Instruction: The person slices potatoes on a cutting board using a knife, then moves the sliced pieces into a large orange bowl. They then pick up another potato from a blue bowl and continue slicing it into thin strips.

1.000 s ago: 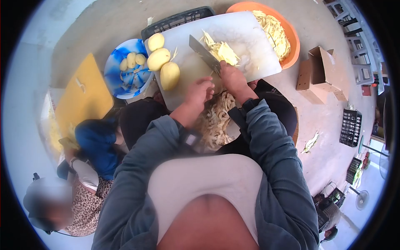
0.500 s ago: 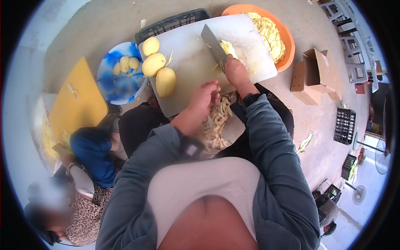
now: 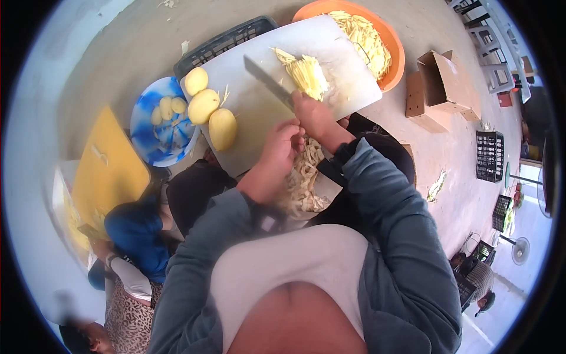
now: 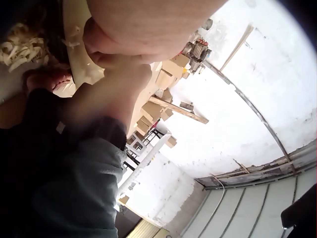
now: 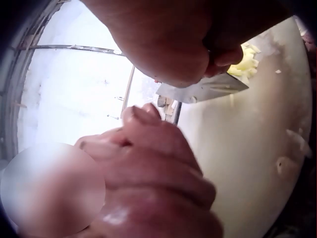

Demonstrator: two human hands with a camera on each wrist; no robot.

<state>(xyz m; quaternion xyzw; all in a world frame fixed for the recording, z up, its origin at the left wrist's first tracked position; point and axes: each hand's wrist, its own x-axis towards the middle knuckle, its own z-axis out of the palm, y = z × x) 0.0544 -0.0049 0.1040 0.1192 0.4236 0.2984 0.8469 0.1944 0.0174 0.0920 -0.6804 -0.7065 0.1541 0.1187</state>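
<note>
right hand closed on the knife, left hand loosely curled beside it

the handle of the broad, grey metal knife [image 3: 268, 79] is hidden inside the right hand [image 3: 319, 121], whose fingers and thumb wrap round it; the blade reaches forward and left from that grip, low over the white rectangular cutting board [image 3: 250, 112]. whether its edge touches the board is hard to tell. the left hand [image 3: 278, 152] is just beside the right wrist, its fingers loosely curled, with nothing seen in them; its palm is turned out of sight. in the left wrist view the hands are blurred and cut off by the top edge.

one heap of pale yellow cut strips [image 3: 308, 75] lies on the board just beyond the right hand. three large, peeled yellow potatoes [image 3: 223, 130] rest on the board left of both hands. farther left, three smaller whole pale potatoes [image 3: 166, 108] show in one round blue-and-white bowl [image 3: 143, 137], among pieces too small to count. one round orange basin [image 3: 398, 56], partly covered by the board, holds uncountable strips beyond and right of the grip. one black plastic crate [image 3: 236, 38] is partly hidden under the board's far side. curled pale peelings [image 3: 306, 183] lie below the hands, partly covered by them.
</note>
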